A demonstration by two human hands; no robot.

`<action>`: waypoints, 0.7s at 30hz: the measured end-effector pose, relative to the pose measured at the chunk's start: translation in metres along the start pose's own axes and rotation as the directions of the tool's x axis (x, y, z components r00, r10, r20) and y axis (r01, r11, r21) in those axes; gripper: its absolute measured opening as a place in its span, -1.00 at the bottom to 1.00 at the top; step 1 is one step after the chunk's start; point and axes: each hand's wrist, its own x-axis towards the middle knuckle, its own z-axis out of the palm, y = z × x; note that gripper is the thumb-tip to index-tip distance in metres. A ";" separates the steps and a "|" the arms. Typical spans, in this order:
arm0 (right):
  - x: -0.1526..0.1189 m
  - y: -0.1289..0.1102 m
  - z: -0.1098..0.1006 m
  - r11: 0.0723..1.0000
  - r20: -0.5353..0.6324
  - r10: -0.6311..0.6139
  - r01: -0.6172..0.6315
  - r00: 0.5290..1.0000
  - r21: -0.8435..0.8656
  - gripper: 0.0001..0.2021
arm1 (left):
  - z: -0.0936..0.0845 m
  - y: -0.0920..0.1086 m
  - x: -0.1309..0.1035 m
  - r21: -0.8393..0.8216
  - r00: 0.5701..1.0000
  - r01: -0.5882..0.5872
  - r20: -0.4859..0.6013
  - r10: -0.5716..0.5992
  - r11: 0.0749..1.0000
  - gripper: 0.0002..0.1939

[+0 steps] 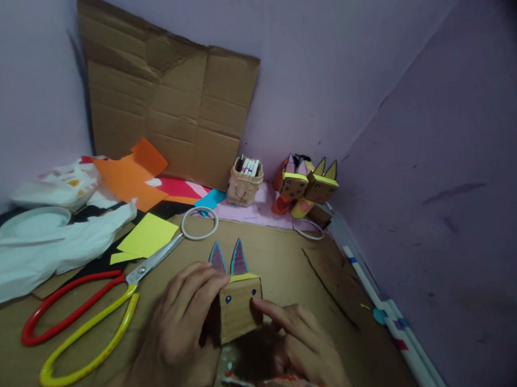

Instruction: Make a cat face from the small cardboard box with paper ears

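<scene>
A small cardboard animal head (241, 313) faces me, with two dark-blue drawn eyes, a yellow strip along its top edge and two upright purple ears (239, 258) edged in light blue. My left hand (182, 319) is closed around its left side, fingertips by the base of the left ear. The index finger of my right hand (298, 336) is stretched out and touches the box's front just below the right eye. My other right fingers are curled, holding nothing that I can see. Large scissors (133, 281) with red and yellow handles lie left of my left hand.
Cardboard (288, 255) covers the work surface. Yellow paper (150, 236), orange paper (131, 174) and white plastic (62, 244) lie left. Behind stand a marker holder (245, 185) and two finished-looking animal figures (304, 185). A tape ring (200, 222) surrounds the scissors' tip. White tubes (390, 319) line the right wall.
</scene>
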 end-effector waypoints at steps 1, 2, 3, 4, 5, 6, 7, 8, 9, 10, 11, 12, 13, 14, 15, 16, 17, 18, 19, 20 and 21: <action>0.001 0.000 0.000 1.000 -0.014 -0.015 0.015 1.000 -0.003 -0.81 | 0.000 -0.001 0.000 -0.009 1.000 0.004 0.002 -0.004 1.000 -0.46; 0.003 -0.001 0.000 0.999 -0.030 -0.034 0.034 0.999 -0.008 -0.79 | 0.000 -0.001 0.001 -0.024 1.000 0.012 0.003 -0.012 1.000 -0.46; 0.005 -0.001 -0.001 0.998 -0.046 -0.061 0.060 0.997 -0.015 -0.79 | 0.000 -0.001 0.002 -0.040 0.999 0.032 0.005 -0.032 0.999 -0.46; 0.006 -0.002 -0.001 0.996 -0.058 -0.090 0.089 0.994 -0.019 -0.79 | 0.000 -0.001 0.003 -0.059 0.998 0.061 0.011 -0.061 0.996 -0.45; 0.008 -0.003 -0.003 0.993 -0.062 -0.121 0.120 0.991 -0.017 -0.77 | 0.000 0.000 0.004 -0.081 0.995 0.098 0.023 -0.097 0.992 -0.45; 0.010 -0.004 -0.005 0.990 -0.063 -0.142 0.141 0.988 -0.011 -0.74 | 0.000 0.001 0.005 -0.103 0.989 0.146 0.032 -0.144 0.984 -0.45; 0.011 -0.007 -0.009 0.990 -0.048 -0.141 0.141 0.989 0.001 -0.72 | 0.001 0.002 0.006 -0.124 0.980 0.199 0.036 -0.196 0.972 -0.45; 0.012 -0.009 -0.012 0.994 -0.011 -0.112 0.112 0.994 0.018 -0.73 | 0.002 0.003 0.006 -0.148 0.968 0.249 0.036 -0.247 0.957 -0.45; 0.013 -0.012 -0.017 0.998 0.033 -0.059 0.057 0.998 0.035 -0.76 | 0.002 0.004 0.006 -0.173 0.957 0.289 0.037 -0.287 0.942 -0.45; 0.014 -0.016 -0.021 0.999 0.073 0.014 -0.017 0.997 0.050 -0.75 | 0.003 0.004 0.006 -0.197 0.948 0.318 0.038 -0.317 0.927 -0.45; 0.015 -0.019 -0.026 0.995 0.104 0.080 -0.086 0.991 0.059 -0.68 | 0.004 0.004 0.006 -0.216 0.940 0.338 0.038 -0.338 0.916 -0.45; 0.017 -0.022 -0.029 0.989 0.119 0.129 -0.137 0.984 0.063 -0.61 | 0.004 0.004 0.005 -0.230 0.938 0.345 0.042 -0.345 0.910 -0.45; 0.018 -0.025 -0.032 0.986 0.128 0.142 -0.151 0.982 0.066 -0.59 | 0.005 0.004 0.004 -0.240 0.938 0.344 0.055 -0.341 0.908 -0.45; 0.020 -0.026 -0.034 0.989 0.130 0.119 -0.128 0.984 0.068 -0.63 | 0.005 0.004 0.004 -0.243 0.937 0.350 0.065 -0.345 0.905 -0.44; 0.021 -0.026 -0.035 0.995 0.126 0.066 -0.075 0.990 0.072 -0.71 | 0.005 0.004 0.003 -0.242 0.934 0.358 0.073 -0.351 0.902 -0.43; 0.023 -0.025 -0.035 0.997 0.118 -0.005 -0.004 0.993 0.079 -0.78 | 0.004 0.004 0.003 -0.240 0.930 0.367 0.081 -0.359 0.898 -0.42; 0.024 -0.024 -0.034 0.994 0.105 -0.082 0.073 0.991 0.086 -0.76 | 0.004 0.004 0.004 -0.240 0.926 0.377 0.088 -0.367 0.895 -0.42; 0.024 -0.021 -0.031 0.985 0.082 -0.152 0.144 0.985 0.089 -0.70 | 0.004 0.004 0.004 -0.241 0.923 0.384 0.093 -0.373 0.891 -0.41; 0.024 -0.019 -0.028 0.976 0.050 -0.207 0.203 0.977 0.085 -0.66 | 0.003 0.004 0.005 -0.244 0.922 0.387 0.097 -0.375 0.889 -0.42; 0.024 -0.016 -0.025 0.968 0.016 -0.243 0.241 0.970 0.071 -0.64 | 0.003 0.004 0.005 -0.248 0.923 0.385 0.092 -0.374 0.889 -0.43; 0.023 -0.014 -0.022 0.963 -0.010 -0.264 0.264 0.965 0.052 -0.64 | 0.003 0.003 0.006 -0.252 0.925 0.380 0.089 -0.370 0.890 -0.43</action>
